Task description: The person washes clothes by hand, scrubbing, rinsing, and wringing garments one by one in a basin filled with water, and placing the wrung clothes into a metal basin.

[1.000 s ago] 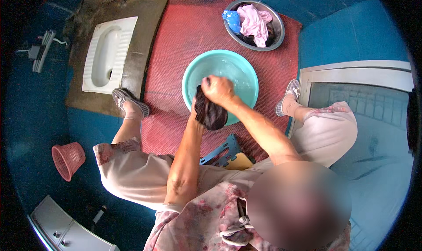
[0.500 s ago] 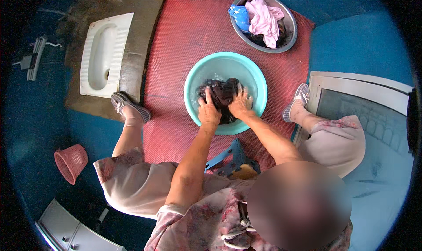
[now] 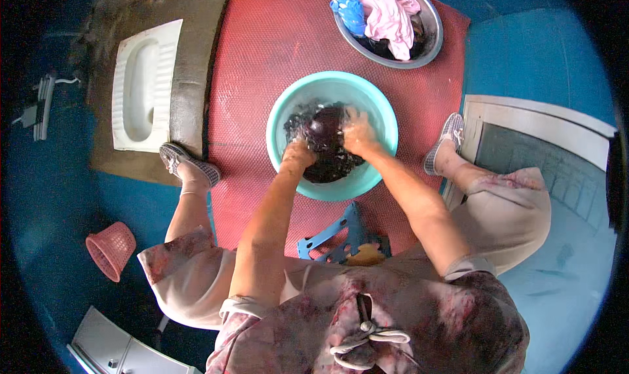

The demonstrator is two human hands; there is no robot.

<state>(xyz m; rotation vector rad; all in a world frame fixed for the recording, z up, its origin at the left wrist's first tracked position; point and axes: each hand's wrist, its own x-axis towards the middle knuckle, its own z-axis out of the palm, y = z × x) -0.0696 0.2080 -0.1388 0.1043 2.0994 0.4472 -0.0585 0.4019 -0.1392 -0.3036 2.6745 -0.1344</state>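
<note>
A turquoise basin of water stands on the floor in front of me, with a dark piece of cloth bunched in its middle. My left hand reaches into the water at the cloth's left edge. Its fingers dip under and are mostly hidden. On the cloth's right side is my right hand, touching or close against it, its fingers smeared by motion. Water ripples and splashes around the cloth. How firmly either hand grips, I cannot tell.
A metal basin with pink and blue cloth stands at the far right on the red mat. A squat toilet is at left. A blue plastic stool sits near me, a pink basket at lower left, a door frame at right.
My left hand has moved left and sunk deeper, off the top of the cloth. The right hand has shifted slightly. The cloth has spread toward me, and the water is more stirred.
</note>
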